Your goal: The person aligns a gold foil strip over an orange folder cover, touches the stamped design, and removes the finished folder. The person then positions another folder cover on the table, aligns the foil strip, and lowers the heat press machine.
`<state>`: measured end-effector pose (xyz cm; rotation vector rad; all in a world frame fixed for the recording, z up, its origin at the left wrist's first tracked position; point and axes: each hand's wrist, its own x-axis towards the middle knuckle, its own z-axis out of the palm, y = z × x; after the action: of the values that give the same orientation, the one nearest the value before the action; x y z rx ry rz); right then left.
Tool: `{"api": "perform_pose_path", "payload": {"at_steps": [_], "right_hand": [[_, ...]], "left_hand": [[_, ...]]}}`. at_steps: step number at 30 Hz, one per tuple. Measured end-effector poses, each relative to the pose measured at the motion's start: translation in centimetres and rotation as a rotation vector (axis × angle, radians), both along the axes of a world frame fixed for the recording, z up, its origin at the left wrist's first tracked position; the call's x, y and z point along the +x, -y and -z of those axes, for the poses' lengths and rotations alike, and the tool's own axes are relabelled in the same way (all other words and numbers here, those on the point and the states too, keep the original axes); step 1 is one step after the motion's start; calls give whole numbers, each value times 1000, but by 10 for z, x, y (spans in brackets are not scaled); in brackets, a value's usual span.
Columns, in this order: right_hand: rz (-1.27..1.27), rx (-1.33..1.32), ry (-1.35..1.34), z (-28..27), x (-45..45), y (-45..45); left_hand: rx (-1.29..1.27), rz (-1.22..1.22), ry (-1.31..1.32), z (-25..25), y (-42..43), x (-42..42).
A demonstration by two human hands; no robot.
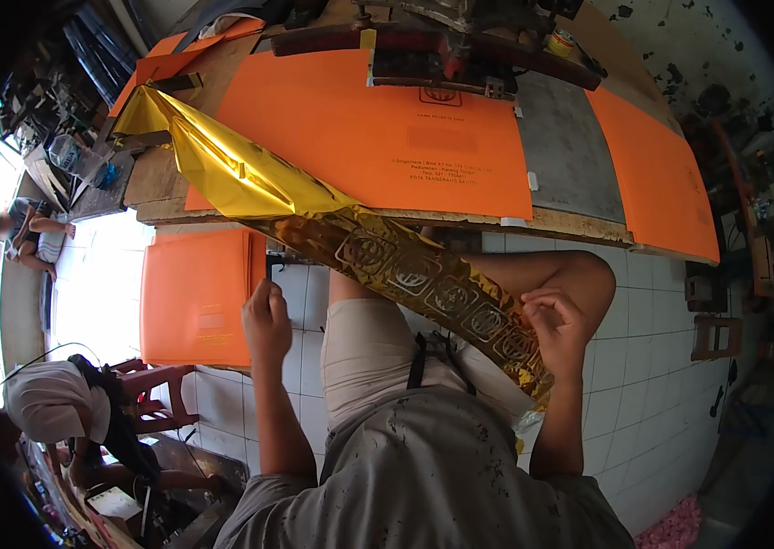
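A long strip of gold foil runs diagonally from the table's left end down across my lap. Its lower part carries a row of stamped-out square emblems. My right hand is at the strip's right edge, thumb and fingers pinched together on it. My left hand is closed, raised beside a stack of orange folders; anything inside its fingers is hidden. On the table, a large orange sheet with black print and an emblem lies partly under the press.
A grey metal plate lies on the wooden table, with another orange sheet at its right end. A person in a grey cap sits at lower left; another person sits farther off. A wooden stool stands on the right.
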<state>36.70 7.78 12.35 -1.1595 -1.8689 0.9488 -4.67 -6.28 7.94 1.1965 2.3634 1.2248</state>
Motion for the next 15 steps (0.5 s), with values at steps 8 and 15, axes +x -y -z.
{"api": "perform_pose_path", "payload": {"at_steps": [8, 15], "right_hand": [[-30, -332, 423, 29, 14, -6], [-185, -457, 268, 33, 27, -8]], "left_hand": [[207, 66, 193, 12, -8, 2], [482, 346, 1200, 43, -39, 27]]}}
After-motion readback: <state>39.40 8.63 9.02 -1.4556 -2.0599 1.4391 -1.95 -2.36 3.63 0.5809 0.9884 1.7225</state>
